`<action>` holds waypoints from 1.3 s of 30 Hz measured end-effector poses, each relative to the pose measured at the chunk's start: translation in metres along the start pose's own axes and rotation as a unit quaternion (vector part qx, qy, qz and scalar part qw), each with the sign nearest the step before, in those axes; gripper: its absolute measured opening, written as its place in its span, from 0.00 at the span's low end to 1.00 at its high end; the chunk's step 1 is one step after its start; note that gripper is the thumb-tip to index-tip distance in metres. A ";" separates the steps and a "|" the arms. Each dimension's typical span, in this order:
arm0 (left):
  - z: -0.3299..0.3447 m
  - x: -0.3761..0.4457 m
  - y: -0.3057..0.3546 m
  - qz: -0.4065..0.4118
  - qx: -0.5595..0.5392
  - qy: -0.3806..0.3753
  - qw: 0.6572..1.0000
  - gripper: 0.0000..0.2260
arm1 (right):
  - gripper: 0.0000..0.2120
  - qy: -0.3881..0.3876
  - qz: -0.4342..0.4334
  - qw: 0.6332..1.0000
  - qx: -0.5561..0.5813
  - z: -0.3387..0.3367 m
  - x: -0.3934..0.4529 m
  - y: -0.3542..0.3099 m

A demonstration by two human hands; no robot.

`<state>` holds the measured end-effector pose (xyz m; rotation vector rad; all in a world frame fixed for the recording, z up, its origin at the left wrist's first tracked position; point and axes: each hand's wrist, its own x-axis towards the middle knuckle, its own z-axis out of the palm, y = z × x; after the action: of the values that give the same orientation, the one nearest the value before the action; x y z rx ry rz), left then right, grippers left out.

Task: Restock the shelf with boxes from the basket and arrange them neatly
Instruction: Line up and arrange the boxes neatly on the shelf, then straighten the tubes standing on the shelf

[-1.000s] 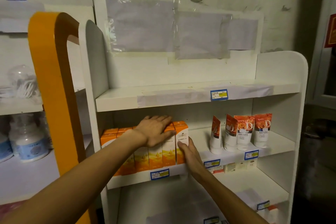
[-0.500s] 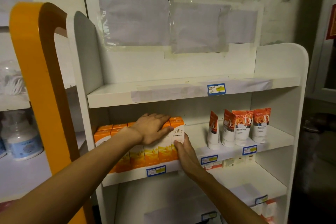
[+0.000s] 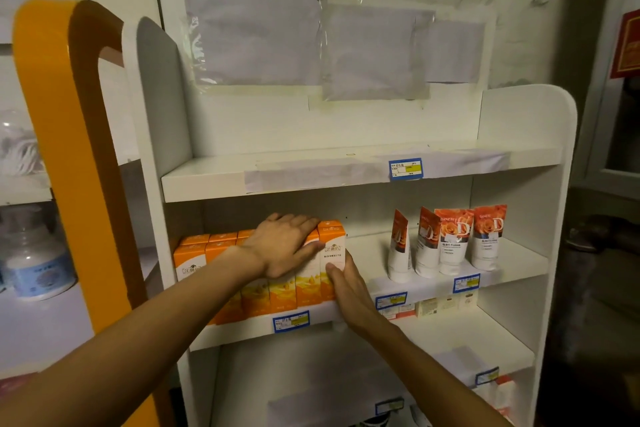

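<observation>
My left hand [image 3: 284, 244] lies flat, hiding the middle orange boxes [image 3: 194, 253]; my right hand [image 3: 346, 291] presses flat, fingers straight, against the end box [image 3: 332, 239].

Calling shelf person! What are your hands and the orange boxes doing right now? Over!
Left hand flat on top of the orange boxes. Right hand flat against the row's right end box. Tubes stand apart to the right, nothing blocking.

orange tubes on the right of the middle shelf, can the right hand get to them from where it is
Probably yes. The right hand lies flat against the end of the orange boxes, and only bare middle shelf separates it from the orange tubes. They stand upright at the front, nothing before them.
</observation>
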<state>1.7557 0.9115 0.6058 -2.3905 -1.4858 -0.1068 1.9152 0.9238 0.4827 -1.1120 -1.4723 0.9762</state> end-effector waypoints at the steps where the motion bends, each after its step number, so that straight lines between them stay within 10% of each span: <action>1: 0.000 0.000 0.000 0.001 0.001 0.002 1.000 0.31 | 0.23 -0.005 0.002 1.000 0.000 -0.002 0.000 0.000; 23: -0.006 -0.014 0.072 0.095 -0.069 0.168 0.979 0.32 | 0.10 0.214 0.016 0.961 -0.177 -0.111 -0.047 0.007; 31: 0.046 0.014 0.147 0.012 -0.278 0.155 0.948 0.39 | 0.10 0.327 -0.013 0.913 -0.244 -0.135 -0.048 0.039; 39: 0.096 0.091 0.179 -0.118 -0.422 0.130 0.889 0.45 | 0.32 0.361 -0.037 0.904 -0.224 -0.183 -0.003 0.054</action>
<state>1.9447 0.9469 0.4944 -2.5924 -1.8233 -1.3243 2.1044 0.9400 0.4608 -1.5206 -1.1126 0.1024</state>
